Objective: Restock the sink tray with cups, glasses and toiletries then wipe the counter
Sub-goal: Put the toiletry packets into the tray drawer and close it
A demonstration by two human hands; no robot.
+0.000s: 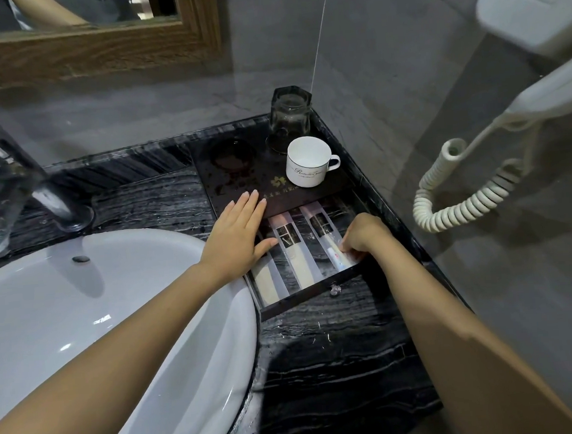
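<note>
Inside drawer [317, 284], right hand [361, 235] pinching packet [339, 262].

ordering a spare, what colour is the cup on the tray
White, with a thin dark line near its rim and dark script; the cup shows clearly in the head view.

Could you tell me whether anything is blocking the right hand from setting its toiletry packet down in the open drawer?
Nothing visible does: the right hand already holds the packet inside the open drawer, beside the other packets.

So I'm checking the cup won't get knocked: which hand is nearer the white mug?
Left. The left hand lies flat on the tray lid, fingertips just short of the white mug. The right hand is lower, in the open drawer.
</note>
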